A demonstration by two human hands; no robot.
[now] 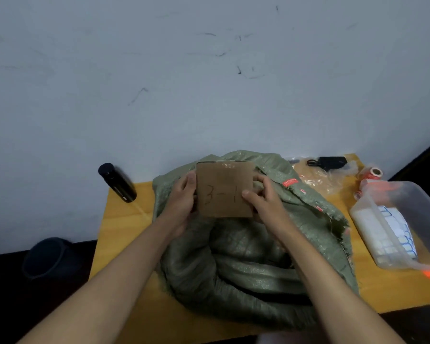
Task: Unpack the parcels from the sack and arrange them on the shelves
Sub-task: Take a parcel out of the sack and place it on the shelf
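On one yellow table (pixel 124 227), one green sack (pixel 246 256); left hand (pixel 181 199) and right hand (pixel 263 202) grip one cardboard parcel (pixel 224 189).

We see a yellow wooden table (pixel 124 227) set against a scuffed pale wall (pixel 209 83). At its back left corner stands a black bottle (pixel 117 182). Along the right edge sits a clear plastic tub (pixel 422 209) holding white, blue-edged items (too blurred for us to name). Behind it we find a red-and-white tape roll (pixel 374 173), a crumpled clear plastic bag (pixel 319 178) and a small black device (pixel 332 162). A dark bin (pixel 50 256) stands on the floor at left.
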